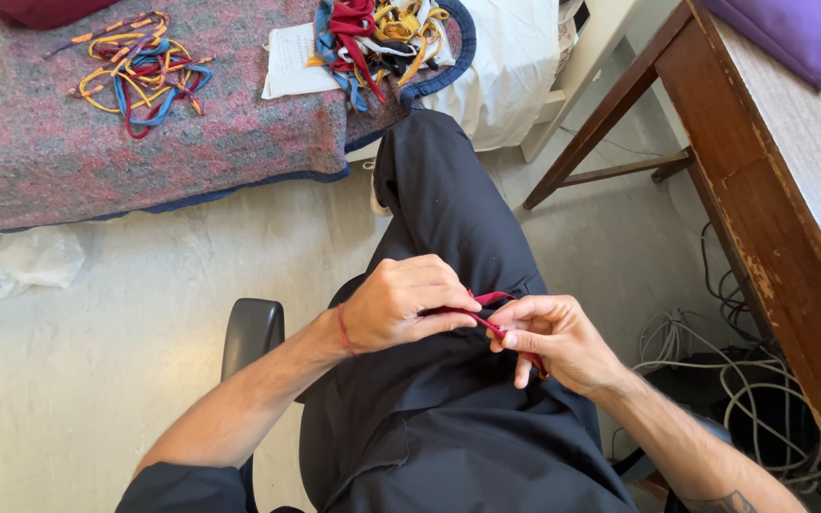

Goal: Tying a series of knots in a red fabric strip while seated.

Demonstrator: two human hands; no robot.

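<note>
Pinching a thin red lace (483, 302) over the lap, left hand (401, 304) and right hand (548, 334) each grip it closed.

Home bedroom, doubling as workspace. Evidence: bed (486, 76) under mottled blanket (97, 142), bare floor (97, 361), worn wooden desk (772, 190) at right edge, tangled cables (743, 380) beneath it, purple cushion (800, 33) on its top.

Seated, dark trousers. My left hand (401, 304) and right hand (548, 332) pinch a red lace (488, 300) over my lap, fingertips nearly touching. Two lace piles (140, 71) on the bed (30, 161) ahead; worktop (800, 161) at right, cables (743, 380) beneath.
</note>
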